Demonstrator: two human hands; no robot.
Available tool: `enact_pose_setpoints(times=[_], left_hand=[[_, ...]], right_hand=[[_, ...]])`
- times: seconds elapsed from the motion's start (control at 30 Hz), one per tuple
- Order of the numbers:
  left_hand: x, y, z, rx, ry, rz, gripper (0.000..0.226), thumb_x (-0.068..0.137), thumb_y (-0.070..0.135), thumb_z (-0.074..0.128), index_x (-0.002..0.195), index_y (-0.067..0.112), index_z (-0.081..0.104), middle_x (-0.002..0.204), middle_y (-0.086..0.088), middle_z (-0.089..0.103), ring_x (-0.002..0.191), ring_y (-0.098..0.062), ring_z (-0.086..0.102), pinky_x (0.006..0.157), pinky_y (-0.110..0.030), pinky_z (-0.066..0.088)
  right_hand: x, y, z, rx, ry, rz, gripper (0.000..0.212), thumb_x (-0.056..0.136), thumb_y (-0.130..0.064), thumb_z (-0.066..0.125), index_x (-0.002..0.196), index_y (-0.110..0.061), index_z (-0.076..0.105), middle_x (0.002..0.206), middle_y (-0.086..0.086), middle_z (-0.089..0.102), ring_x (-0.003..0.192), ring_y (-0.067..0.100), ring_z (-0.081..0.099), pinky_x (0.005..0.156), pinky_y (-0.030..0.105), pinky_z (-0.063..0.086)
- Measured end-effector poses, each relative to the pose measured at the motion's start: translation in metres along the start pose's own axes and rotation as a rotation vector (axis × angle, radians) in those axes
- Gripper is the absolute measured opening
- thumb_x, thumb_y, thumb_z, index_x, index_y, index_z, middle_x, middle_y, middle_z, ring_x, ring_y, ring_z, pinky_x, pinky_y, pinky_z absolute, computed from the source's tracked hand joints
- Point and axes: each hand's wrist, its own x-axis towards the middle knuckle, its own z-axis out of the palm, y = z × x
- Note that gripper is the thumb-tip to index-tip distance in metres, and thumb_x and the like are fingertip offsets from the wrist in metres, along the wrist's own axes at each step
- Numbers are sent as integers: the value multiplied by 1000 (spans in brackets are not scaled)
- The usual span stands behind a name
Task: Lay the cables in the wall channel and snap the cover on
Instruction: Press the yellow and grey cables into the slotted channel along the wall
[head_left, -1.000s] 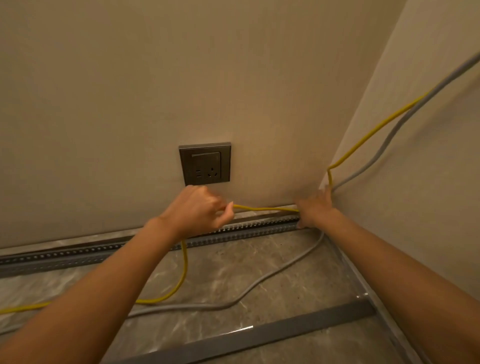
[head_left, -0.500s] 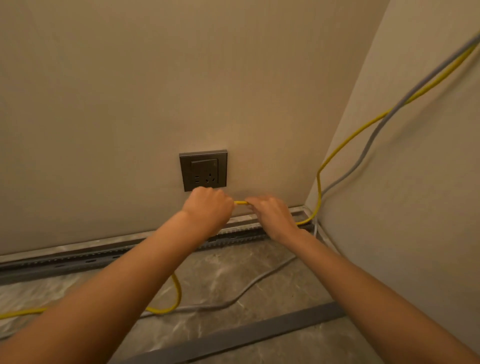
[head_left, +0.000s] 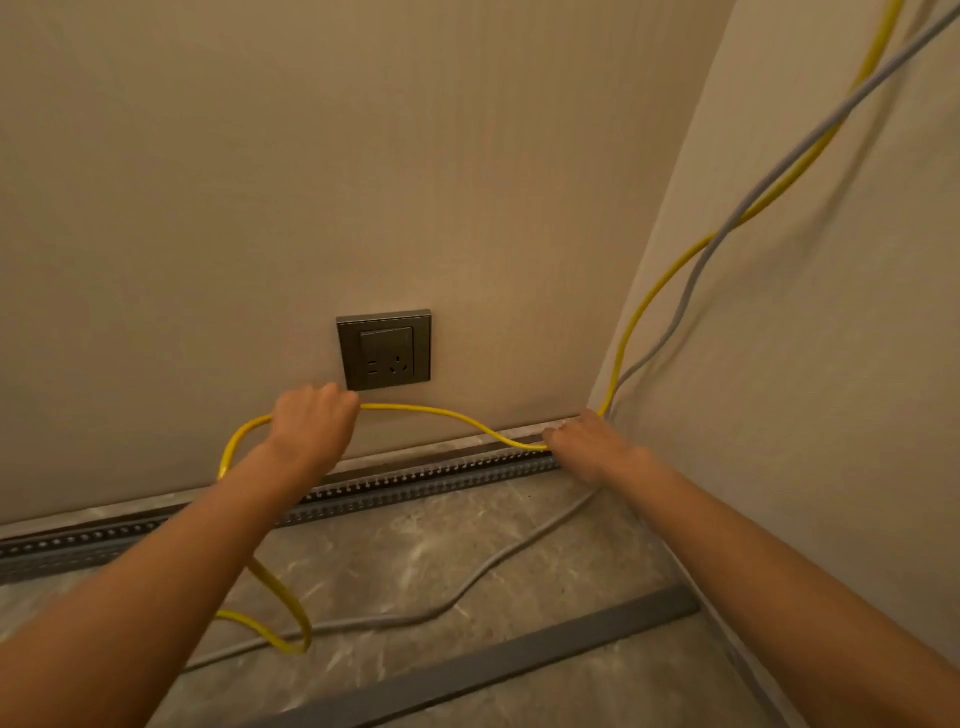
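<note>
A slotted grey wall channel (head_left: 415, 480) runs along the foot of the back wall. My left hand (head_left: 314, 428) grips the yellow cable (head_left: 441, 413) just below the socket, raised above the channel. My right hand (head_left: 587, 449) presses the same cable down at the channel's right end, in the corner; its fingers are blurred. The yellow cable loops behind my left arm down to the floor. A grey cable (head_left: 498, 558) lies loose on the floor and climbs the right wall beside the yellow one. The flat grey cover strip (head_left: 519, 660) lies on the floor nearer me.
A dark wall socket (head_left: 384, 351) sits on the back wall above the channel. The right wall meets the back wall at the corner, close to my right hand. The floor is grey marble tile (head_left: 395, 561).
My hands have moved apart: the right one went back right into the corner, the left one shifted left. The yellow cable now sags between them and bows out in a loop left of my left hand.
</note>
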Motion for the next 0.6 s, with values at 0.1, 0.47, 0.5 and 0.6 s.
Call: enact_pose_setpoints(times=[0.1, 0.47, 0.5, 0.6], left_hand=[[5, 12, 8, -13, -87, -42, 30, 95, 5, 39, 122, 10, 53, 123, -8, 56, 117, -27, 55, 90, -33, 47], [36, 110, 33, -184, -281, 291, 55, 94, 46, 39, 140, 18, 31, 138, -17, 41, 127, -35, 42, 102, -42, 36], [39, 113, 34, -230, -257, 314, 49, 96, 41, 38, 137, 16, 35, 136, -18, 42, 124, -35, 44, 100, -40, 38], [44, 117, 33, -317, -115, 391, 32, 98, 26, 36, 123, 11, 49, 124, -18, 49, 114, -33, 53, 88, -37, 43]], right_hand=[[-2, 8, -1, -92, 51, -17, 29, 94, -12, 39, 118, -8, 55, 121, 14, 63, 120, 27, 53, 103, 34, 30], [-16, 22, 20, -48, 52, -163, 17, 72, -30, 53, 72, -25, 69, 64, -3, 68, 66, 14, 67, 71, 24, 40], [-19, 27, 20, -27, -10, -151, 24, 86, -29, 46, 96, -25, 68, 88, 2, 70, 89, 18, 66, 83, 29, 36], [-27, 43, 26, -10, -87, -80, 35, 99, -33, 32, 132, -33, 43, 123, 8, 53, 116, 24, 54, 95, 37, 29]])
